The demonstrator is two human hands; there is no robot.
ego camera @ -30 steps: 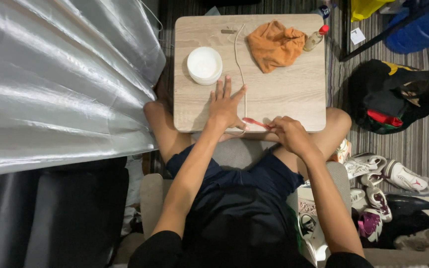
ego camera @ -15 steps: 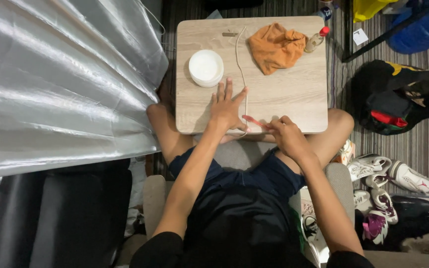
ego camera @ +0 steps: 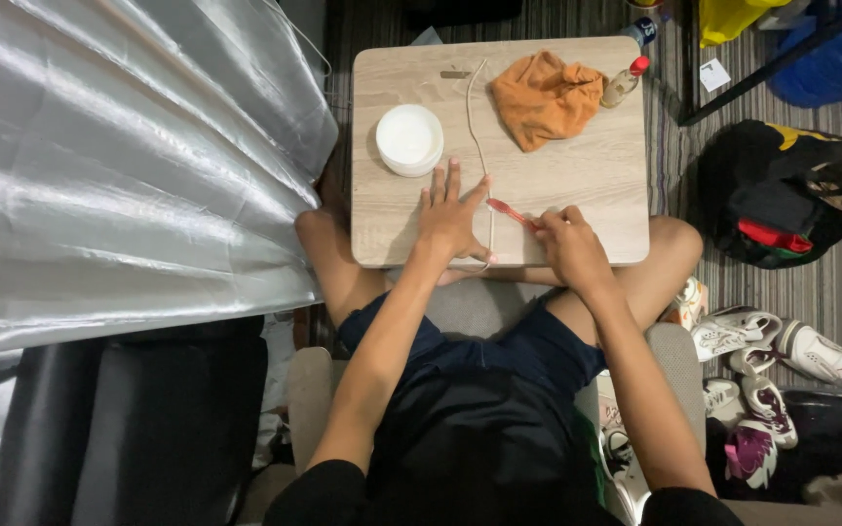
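Observation:
My left hand (ego camera: 450,216) lies flat, fingers spread, on a small light wooden table (ego camera: 577,185) over my lap, pressing down a thin pale cord (ego camera: 477,127) that runs up the tabletop. My right hand (ego camera: 569,245) grips a red toothbrush (ego camera: 509,208) whose head points toward the cord just right of my left thumb. A round white lidded container (ego camera: 409,139) stands just above my left hand. An orange cloth (ego camera: 545,95) is crumpled at the table's far right, with a small red-capped bottle (ego camera: 624,84) beside it.
A shiny silver curtain (ego camera: 119,166) hangs along the left. On the striped floor to the right lie a black bag (ego camera: 791,195) and several sneakers (ego camera: 782,351). A blue container (ego camera: 830,54) and a yellow object (ego camera: 733,18) sit at the top right.
My right hand has lifted the red toothbrush from the table's near edge and angled its head up toward the cord. My left hand stays flat on the table.

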